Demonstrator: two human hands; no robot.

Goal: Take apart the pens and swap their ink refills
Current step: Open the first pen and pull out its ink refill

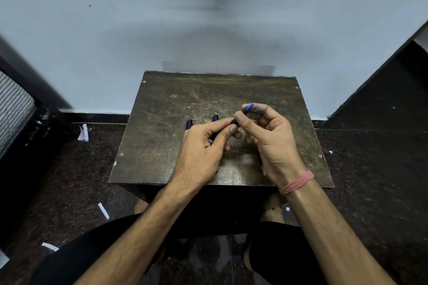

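Blue-tipped dark pen (242, 115), tilted, midair

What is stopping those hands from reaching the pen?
Nothing visible. The left hand and the right hand both already grip the pen above the table, one at each end.

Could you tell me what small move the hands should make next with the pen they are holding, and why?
Probably twist the blue tip section loose. The left hand grips the dark barrel while the right hand pinches the blue front end of the pen, and the two parts look still joined.
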